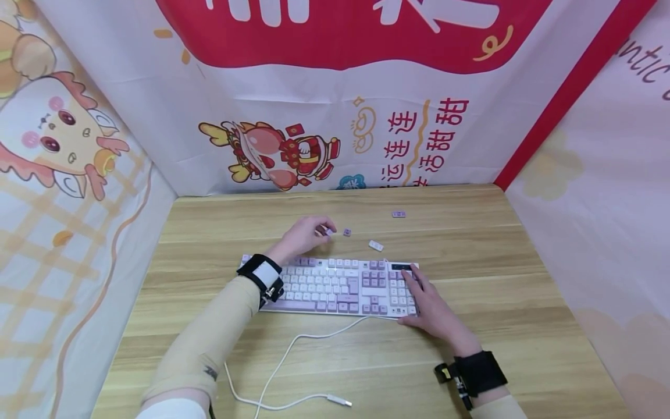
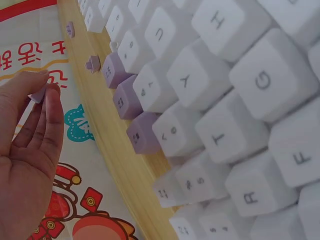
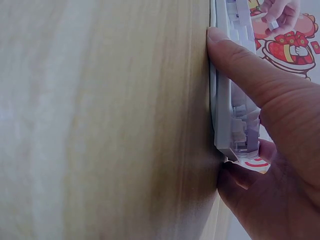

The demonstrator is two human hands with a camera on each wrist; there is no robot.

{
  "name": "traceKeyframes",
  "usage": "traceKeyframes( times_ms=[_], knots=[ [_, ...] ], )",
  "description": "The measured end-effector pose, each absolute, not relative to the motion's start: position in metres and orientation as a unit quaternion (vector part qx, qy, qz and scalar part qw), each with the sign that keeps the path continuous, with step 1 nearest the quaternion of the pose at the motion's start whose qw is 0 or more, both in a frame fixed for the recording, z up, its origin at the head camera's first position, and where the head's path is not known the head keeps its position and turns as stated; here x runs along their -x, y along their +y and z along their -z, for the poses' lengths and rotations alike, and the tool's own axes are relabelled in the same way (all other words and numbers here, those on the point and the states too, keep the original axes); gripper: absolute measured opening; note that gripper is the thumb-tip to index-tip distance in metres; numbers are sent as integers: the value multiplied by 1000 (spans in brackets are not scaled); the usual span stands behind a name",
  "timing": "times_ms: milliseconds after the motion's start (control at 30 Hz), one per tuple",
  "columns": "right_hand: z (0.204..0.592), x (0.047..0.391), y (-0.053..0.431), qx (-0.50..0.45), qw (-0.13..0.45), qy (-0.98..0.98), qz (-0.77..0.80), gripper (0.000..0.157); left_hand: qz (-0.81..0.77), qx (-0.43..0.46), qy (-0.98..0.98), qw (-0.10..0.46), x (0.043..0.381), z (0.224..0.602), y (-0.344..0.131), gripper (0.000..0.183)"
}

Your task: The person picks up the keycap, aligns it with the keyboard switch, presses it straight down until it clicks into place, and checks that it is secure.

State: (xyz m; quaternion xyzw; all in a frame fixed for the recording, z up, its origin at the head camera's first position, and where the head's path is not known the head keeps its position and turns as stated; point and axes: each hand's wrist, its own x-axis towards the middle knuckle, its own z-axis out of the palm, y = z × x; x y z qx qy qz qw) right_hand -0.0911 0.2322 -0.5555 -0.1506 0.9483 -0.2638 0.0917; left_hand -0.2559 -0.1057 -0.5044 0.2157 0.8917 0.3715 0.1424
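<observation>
A white and purple keyboard [image 1: 324,288] lies on the wooden table. Behind its back edge, my left hand [image 1: 300,237] pinches a small purple keycap [image 2: 37,95] between thumb and fingertips. My right hand [image 1: 438,309] grips the keyboard's right end, its thumb [image 3: 235,55] against the front edge and fingers around the side and over the number pad. Just right of the left hand a loose purple keycap [image 1: 347,232] rests on the table. In the left wrist view, a gap shows in the top row beyond the purple F-keys [image 2: 142,134].
A white long piece [image 1: 376,245] and a purple long piece [image 1: 399,214] lie behind the keyboard. In front, a white cable [image 1: 293,343] loops across the table [image 1: 419,372] to a plug [image 1: 339,400]. Printed cloth [image 1: 293,87] hangs behind and at both sides.
</observation>
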Motion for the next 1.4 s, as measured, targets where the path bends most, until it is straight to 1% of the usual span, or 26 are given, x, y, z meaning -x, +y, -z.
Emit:
traceKeyframes(
  times_ms=[167,367,467,733,1133,1300,1400],
  knots=[
    [555,91,232,153,92,948,263,108,-361,-221,894,143,253,500,-111,24],
    [555,91,232,152,92,948,265,109,-349,-233,894,157,249,498,-116,36],
    [556,91,232,150,92,948,264,108,-350,-229,893,165,249,498,-118,38],
    [555,90,232,147,97,947,268,108,-353,-230,889,179,245,499,-124,31],
    [554,90,232,140,105,948,268,108,-336,-235,893,185,242,499,-127,28],
    [554,90,232,143,102,947,269,107,-331,-231,893,200,241,500,-129,27],
    [554,90,232,146,100,946,270,107,-325,-228,893,212,241,502,-130,29]
  ],
)
